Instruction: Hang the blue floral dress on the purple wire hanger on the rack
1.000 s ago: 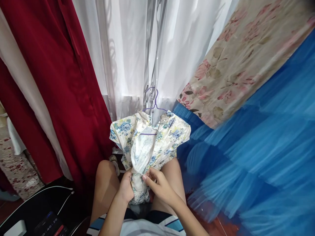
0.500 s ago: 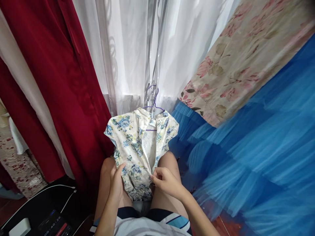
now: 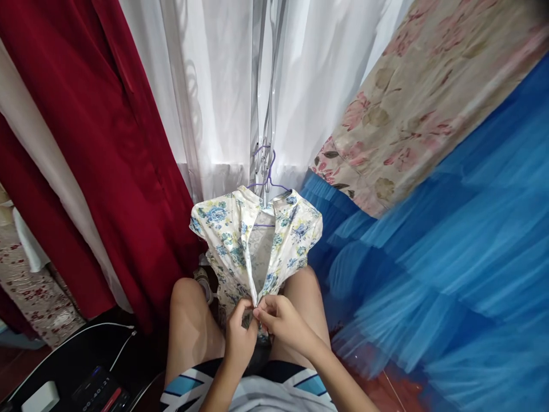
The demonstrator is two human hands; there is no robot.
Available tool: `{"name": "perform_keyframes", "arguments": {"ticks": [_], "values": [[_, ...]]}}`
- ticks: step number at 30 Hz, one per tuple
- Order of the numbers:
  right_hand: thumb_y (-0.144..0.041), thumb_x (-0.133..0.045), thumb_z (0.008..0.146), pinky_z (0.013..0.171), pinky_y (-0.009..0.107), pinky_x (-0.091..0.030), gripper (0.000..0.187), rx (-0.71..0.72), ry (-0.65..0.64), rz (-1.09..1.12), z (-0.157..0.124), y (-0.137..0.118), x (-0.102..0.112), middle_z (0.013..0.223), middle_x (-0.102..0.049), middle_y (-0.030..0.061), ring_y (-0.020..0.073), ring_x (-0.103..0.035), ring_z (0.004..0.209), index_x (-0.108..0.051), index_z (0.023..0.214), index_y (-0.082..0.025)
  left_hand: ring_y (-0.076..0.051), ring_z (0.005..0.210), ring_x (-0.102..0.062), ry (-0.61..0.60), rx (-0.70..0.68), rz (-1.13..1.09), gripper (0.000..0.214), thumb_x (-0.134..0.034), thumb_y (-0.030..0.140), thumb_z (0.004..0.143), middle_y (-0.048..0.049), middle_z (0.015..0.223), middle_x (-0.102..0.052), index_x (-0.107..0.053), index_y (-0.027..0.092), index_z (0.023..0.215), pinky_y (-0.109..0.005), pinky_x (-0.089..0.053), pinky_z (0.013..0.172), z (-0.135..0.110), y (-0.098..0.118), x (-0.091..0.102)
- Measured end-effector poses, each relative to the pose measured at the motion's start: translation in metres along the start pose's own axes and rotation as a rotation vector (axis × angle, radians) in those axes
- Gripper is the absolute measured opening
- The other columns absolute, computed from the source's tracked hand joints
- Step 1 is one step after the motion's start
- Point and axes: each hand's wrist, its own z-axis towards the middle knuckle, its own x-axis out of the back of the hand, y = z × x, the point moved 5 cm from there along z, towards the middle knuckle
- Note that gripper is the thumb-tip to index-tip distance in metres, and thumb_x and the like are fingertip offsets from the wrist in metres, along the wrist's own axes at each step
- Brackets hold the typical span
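Observation:
A small cream shirt with blue flowers (image 3: 240,240) hangs on a purple wire hanger (image 3: 268,174) in front of my knees. My left hand (image 3: 238,337) and my right hand (image 3: 278,320) meet at the shirt's front opening, low down. Both pinch the two front edges together with fingertips closed on the cloth. The shirt's lower part is hidden behind my hands.
White sheer curtains (image 3: 214,97) hang behind the shirt, with a dark red garment (image 3: 107,143) on the left. A blue tulle skirt (image 3: 450,257) and a beige floral cloth (image 3: 429,97) fill the right. A black surface with a phone (image 3: 96,392) and cable lies at lower left.
My hands were spread apart on the shirt's two sides half a second ago; they have come together at the front opening. The shirt has swung slightly to the right.

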Motion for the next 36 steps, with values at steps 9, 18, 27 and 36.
{"name": "perform_keyframes", "arguments": {"ticks": [9, 18, 27, 36], "values": [[-0.045, -0.069, 0.078, 0.04, 0.023, -0.027, 0.031, 0.024, 0.23, 0.363, 0.029, -0.035, 0.058, 0.05, -0.056, -0.0013, 0.0083, -0.04, 0.04, -0.065, 0.072, -0.015, -0.022, 0.072, -0.057, -0.074, 0.031, 0.083, 0.023, -0.06, 0.036, 0.086, -0.0044, 0.069, -0.06, -0.057, 0.022, 0.068, -0.029, -0.045, 0.07, 0.01, 0.007, 0.013], [-0.04, -0.075, 0.072, 0.039, 0.021, -0.027, 0.029, 0.375, 0.465, 0.458, 0.097, -0.149, 0.128, 0.053, -0.054, -0.0016, 0.006, -0.037, 0.042, -0.061, 0.063, -0.015, -0.022, 0.071, -0.056, -0.094, 0.128, -0.054, 0.021, -0.07, 0.035, 0.079, -0.0039, 0.068, -0.06, -0.061, 0.022, 0.064, -0.028, -0.044, 0.069, 0.018, -0.006, 0.012], [-0.049, -0.069, 0.081, 0.042, 0.022, -0.033, 0.034, 0.422, 0.447, 0.234, 0.065, -0.149, 0.111, 0.048, -0.057, -0.0022, 0.0085, -0.044, 0.04, -0.059, 0.076, -0.017, -0.022, 0.096, -0.06, 0.084, -0.422, -0.042, 0.031, -0.06, 0.027, 0.089, -0.0096, 0.12, -0.063, -0.066, 0.025, 0.12, -0.034, -0.046, 0.089, 0.127, 0.128, 0.042], [-0.051, -0.06, 0.088, 0.044, 0.024, -0.02, 0.035, 0.472, 0.469, 0.032, 0.056, -0.141, 0.111, 0.05, -0.034, -0.0077, 0.008, -0.029, 0.043, -0.05, 0.074, -0.02, -0.019, 0.087, -0.061, -0.122, -0.726, 0.244, 0.015, -0.05, 0.022, 0.096, -0.0056, 0.092, -0.065, -0.065, 0.019, 0.096, -0.03, -0.046, 0.078, 0.182, 0.195, 0.017]]}}
